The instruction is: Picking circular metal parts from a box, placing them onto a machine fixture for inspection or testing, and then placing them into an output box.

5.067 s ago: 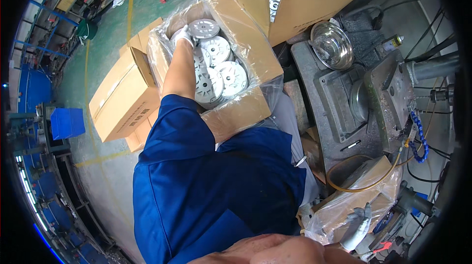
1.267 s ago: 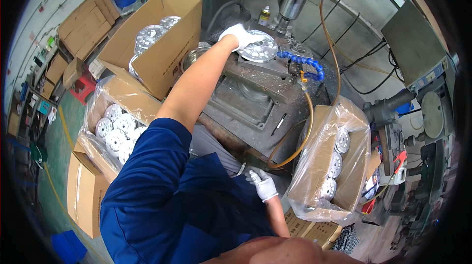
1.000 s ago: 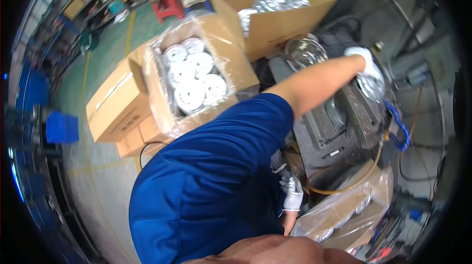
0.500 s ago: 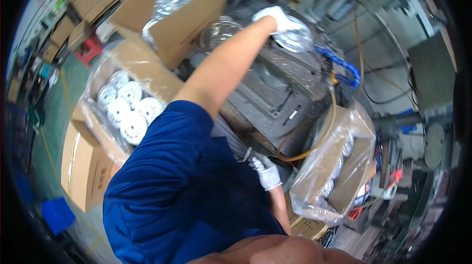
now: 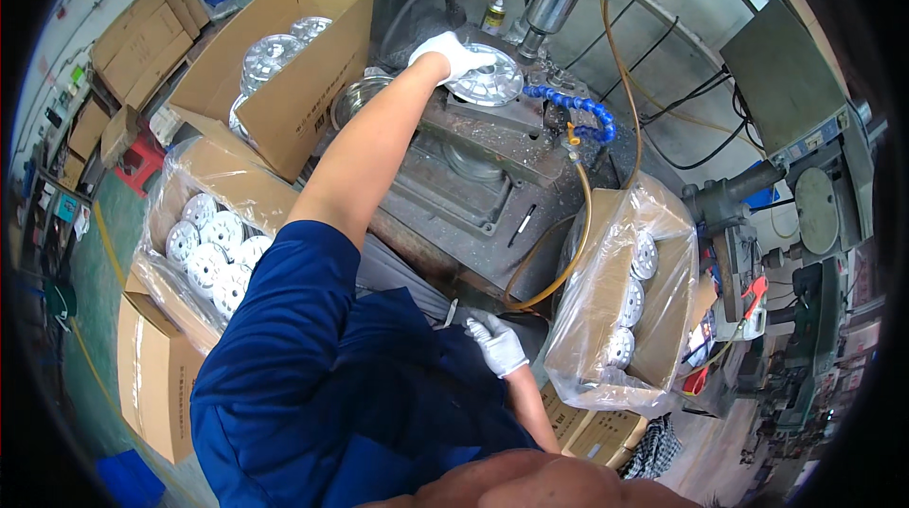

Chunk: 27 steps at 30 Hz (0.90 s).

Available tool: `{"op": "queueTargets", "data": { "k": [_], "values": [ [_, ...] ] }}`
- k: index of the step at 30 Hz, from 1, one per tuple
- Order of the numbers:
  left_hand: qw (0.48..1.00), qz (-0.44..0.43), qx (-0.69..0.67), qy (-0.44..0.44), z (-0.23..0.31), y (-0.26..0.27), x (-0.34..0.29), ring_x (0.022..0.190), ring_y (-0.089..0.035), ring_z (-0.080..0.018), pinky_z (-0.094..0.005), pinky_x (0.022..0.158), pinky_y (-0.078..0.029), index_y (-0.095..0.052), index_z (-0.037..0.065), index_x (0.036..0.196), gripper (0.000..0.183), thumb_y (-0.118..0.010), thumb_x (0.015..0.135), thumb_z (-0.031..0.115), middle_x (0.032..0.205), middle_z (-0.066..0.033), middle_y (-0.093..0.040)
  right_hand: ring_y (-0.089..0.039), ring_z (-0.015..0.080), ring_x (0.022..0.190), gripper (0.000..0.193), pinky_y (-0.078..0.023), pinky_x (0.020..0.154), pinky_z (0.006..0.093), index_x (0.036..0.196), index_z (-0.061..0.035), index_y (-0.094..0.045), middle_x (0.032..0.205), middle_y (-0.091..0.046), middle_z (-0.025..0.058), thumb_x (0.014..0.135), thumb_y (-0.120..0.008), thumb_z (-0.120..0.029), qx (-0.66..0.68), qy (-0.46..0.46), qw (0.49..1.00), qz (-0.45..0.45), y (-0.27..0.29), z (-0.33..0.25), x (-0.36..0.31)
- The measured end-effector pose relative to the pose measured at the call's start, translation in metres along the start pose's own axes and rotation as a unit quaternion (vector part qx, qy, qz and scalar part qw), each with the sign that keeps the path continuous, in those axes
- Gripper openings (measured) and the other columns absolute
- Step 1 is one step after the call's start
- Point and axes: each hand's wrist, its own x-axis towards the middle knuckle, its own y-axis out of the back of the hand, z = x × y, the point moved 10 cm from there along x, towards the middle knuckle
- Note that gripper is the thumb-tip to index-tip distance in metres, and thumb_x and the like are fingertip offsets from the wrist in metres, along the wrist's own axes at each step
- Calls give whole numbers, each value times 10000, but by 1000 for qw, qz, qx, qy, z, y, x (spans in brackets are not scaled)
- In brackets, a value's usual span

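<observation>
Head view: grey machine bed (image 5: 492,177) ahead of me. Plastic-lined carton (image 5: 625,309) of discs on my right, second lined carton (image 5: 213,233) on my left. My left hand (image 5: 445,52), gloved, closed over rim of metal disc (image 5: 488,77) lying on machine top under spindle. My right hand (image 5: 499,347), gloved, low by machine edge, fingers curled, grip unclear.

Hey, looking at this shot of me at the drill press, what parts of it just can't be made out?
All in the head view:
- Left hand on the metal disc: the glove hides the grip and the disc's near edge.
- Right hand: whether it holds anything is unclear; the fingers curl at the machine base.
- Lined box of discs: wrinkled plastic blurs the count.
- Open cardboard box: its wall hides the lower contents.
</observation>
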Motion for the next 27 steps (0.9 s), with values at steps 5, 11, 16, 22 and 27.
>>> {"op": "queueTargets", "data": {
  "k": [5, 11, 16, 22, 27],
  "values": [
    [1000, 2, -24, -18, 3, -2, 0, 1087, -606, -336, -363, 918, -459, -613, -89, 1130, 876, -692, 649, 638, 1159, -258, -613, -608, 282, 1082, 403, -453, 911, 326, 1209, -49, -597, 1155, -634, 176, 919, -599, -329, -17, 10, 1000, -1, 1, -4, -6],
    [1000, 17, -4, -11, 2, 1, 2, 1076, -611, -336, -360, 918, -458, -622, -84, 1122, 874, -691, 648, 647, 1147, -256, -619, -574, 326, 1132, 433, -437, 943, 340, 1218, -49, -593, 1184, -612, 203, 916, -591, -359, -19, 9, 1000, 17, 7, 2, -15],
    [996, 79, -38, -15, 5, 11, -14, 1157, -562, -333, -353, 967, -430, -525, -102, 1224, 1012, -662, 635, 708, 1221, -269, -572, -528, 363, 1185, 502, -412, 986, 350, 1241, -30, -573, 1227, -572, 246, 909, -583, -406, -45, -10, 999, 24, 7, 9, -24],
    [985, 165, -52, 12, -14, 34, -24, 1136, -550, -371, -424, 977, -422, -580, 15, 1172, 575, -381, 929, 498, 1219, -233, -571, -524, 374, 1183, 549, -424, 975, 362, 1236, -24, -574, 1245, -557, 244, 898, -575, -458, -130, -13, 991, 37, 11, -8, -33],
    [923, -48, -382, -28, -48, 22, -89, 1177, -544, -308, -420, 1048, -397, -548, -28, 1225, 435, -315, 989, 254, 1262, -197, -568, -559, 423, 1096, 540, -449, 949, 419, 1237, -54, -571, 1178, -587, 256, 889, -570, -467, -228, 1, 971, 71, 27, -55, -52]
  ]
}}
